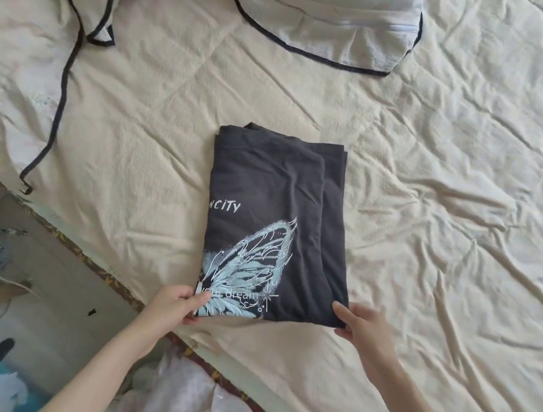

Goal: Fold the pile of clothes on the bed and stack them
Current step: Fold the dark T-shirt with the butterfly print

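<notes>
1. Dark grey t-shirt [277, 227] with a pale blue butterfly print lies folded into a tall rectangle in the middle of the cream bedsheet [454, 195], near the bed's front edge.
2. Left hand [178, 300] pinches the shirt's near left corner, thumb on top over the butterfly, fingers tucked under the fabric.
3. Right hand [359, 324] grips the near right corner the same way, thumb on top and fingers curled under the edge.
4. Both forearms reach in from the bottom, angled toward each other.
5. White pillows with black piping [322, 15] sit at the far side of the bed, well apart from the shirt.
6. Some pale pinkish fabric [189, 399] bunches below the bed's edge between the arms.
7. Floor on the left is blurry clutter, can't tell what's there.
</notes>
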